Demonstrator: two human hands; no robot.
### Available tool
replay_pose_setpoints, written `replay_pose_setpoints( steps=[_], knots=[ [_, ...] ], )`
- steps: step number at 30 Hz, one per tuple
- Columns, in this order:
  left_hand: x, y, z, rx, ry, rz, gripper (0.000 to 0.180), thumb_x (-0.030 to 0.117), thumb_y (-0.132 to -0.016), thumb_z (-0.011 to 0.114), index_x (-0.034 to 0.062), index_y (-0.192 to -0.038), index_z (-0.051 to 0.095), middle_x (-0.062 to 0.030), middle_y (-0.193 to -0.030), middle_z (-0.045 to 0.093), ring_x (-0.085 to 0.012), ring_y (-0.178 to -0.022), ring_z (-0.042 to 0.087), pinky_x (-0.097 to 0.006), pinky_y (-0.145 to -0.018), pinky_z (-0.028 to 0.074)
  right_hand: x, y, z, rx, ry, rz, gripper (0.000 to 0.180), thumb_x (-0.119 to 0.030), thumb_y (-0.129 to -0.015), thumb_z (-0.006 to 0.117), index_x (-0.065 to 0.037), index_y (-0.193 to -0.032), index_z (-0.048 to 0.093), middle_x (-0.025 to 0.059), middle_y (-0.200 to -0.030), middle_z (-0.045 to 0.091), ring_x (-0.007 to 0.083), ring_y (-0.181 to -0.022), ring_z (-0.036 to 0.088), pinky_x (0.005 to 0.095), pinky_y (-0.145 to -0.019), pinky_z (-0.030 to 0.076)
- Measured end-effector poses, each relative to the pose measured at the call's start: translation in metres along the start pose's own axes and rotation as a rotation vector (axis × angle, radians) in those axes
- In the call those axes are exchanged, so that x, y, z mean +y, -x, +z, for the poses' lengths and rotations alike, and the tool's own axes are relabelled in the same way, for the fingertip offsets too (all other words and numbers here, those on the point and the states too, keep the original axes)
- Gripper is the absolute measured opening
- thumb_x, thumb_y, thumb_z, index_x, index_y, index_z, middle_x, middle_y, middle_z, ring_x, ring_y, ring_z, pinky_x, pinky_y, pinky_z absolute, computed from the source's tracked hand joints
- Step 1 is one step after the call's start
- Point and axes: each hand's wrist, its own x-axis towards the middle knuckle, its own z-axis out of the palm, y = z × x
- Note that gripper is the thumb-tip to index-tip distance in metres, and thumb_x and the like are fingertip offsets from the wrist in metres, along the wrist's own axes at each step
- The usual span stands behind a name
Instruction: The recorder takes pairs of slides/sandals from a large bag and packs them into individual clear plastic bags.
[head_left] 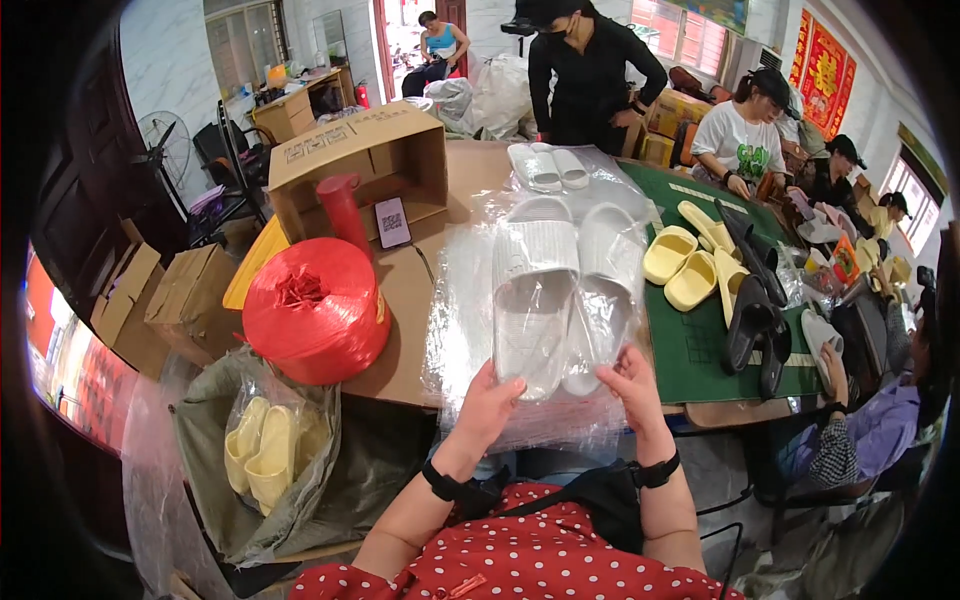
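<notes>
A pair of light grey slide slippers [537, 255] lies side by side inside a clear plastic bag, toes pointing away from me. My left hand [487, 402] grips the heel end of the left slipper through the bag, thumb on top. At the right slipper's heel, my right hand [634, 388] is closed on it in the same way. Under the pair spreads a pile of clear plastic bags [462, 300] on the table. Farther back lies a smaller-looking pair of white slippers [547, 168] on plastic.
On the left stand a large red twine roll [305, 315], an open cardboard box [400, 135] and a phone [392, 221]. A sack [330, 490] holds bagged yellow slippers [262, 450]. Yellow slippers [690, 280] and black slippers [757, 320] lie on a green mat [675, 365]; several people surround the table.
</notes>
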Motion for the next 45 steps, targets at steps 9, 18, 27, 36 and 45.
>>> replay_pose_setpoints(
  steps=[9, 18, 27, 36, 45],
  knots=[
    [0.003, 0.033, 0.013, -0.069, -0.038, 0.083, 0.059, 0.003, -0.092, 0.059, 0.0038, -0.144, 0.032, -0.0101, -0.132, 0.052, -0.0193, -0.121, 0.052, -0.036, -0.104, 0.042, 0.027, 0.016, 0.064, 0.074, 0.139, -0.299, 0.050, -0.007, -0.086, 0.070, 0.004, -0.128, 0.045, 0.0125, -0.123, 0.056, 0.0169, -0.110, 0.055, 0.0328, -0.092, 0.046],
    [0.110, 0.098, -0.048, 0.421, -0.694, 0.723, 0.061, 0.008, -0.089, 0.066, -0.0009, -0.141, 0.036, -0.0102, -0.128, 0.052, -0.0177, -0.115, 0.050, -0.034, -0.101, 0.041, 0.006, 0.036, 0.061, -0.235, 0.243, -0.167, 0.061, -0.003, -0.080, 0.065, -0.004, -0.137, 0.045, 0.0051, -0.117, 0.054, 0.0035, -0.076, 0.045, 0.0177, -0.066, 0.040],
    [0.254, 0.266, -0.188, 1.356, -1.634, 0.769, 0.089, 0.000, -0.080, 0.061, 0.0026, -0.154, 0.012, -0.0243, -0.149, 0.037, -0.0364, -0.130, 0.046, -0.042, -0.109, 0.035, 0.017, 0.020, 0.039, -0.148, 0.143, -0.086, 0.020, -0.006, -0.092, 0.063, -0.004, -0.111, 0.061, -0.0009, -0.091, 0.061, 0.0059, -0.083, 0.055, 0.0195, -0.070, 0.042],
    [0.213, 0.286, -0.195, 1.044, -0.765, -0.017, 0.071, 0.000, -0.076, 0.056, 0.0129, -0.142, 0.034, -0.0136, -0.118, 0.058, -0.0281, -0.100, 0.065, -0.040, -0.067, 0.059, 0.025, 0.018, 0.042, -0.109, 0.175, -0.062, 0.009, -0.005, -0.092, 0.063, -0.004, -0.101, 0.063, -0.0035, -0.085, 0.060, 0.0050, -0.077, 0.055, 0.0191, -0.067, 0.042],
    [0.171, 0.177, -0.355, 0.964, -1.144, -0.242, 0.041, 0.003, -0.082, 0.062, 0.0055, -0.123, 0.058, -0.0116, -0.100, 0.065, -0.0203, -0.080, 0.065, -0.038, -0.060, 0.056, 0.024, 0.033, 0.096, -0.390, 0.329, -0.078, 0.006, -0.006, -0.089, 0.068, -0.003, -0.093, 0.064, -0.0020, -0.083, 0.062, 0.0054, -0.073, 0.057, 0.0215, -0.065, 0.045]
  ],
)
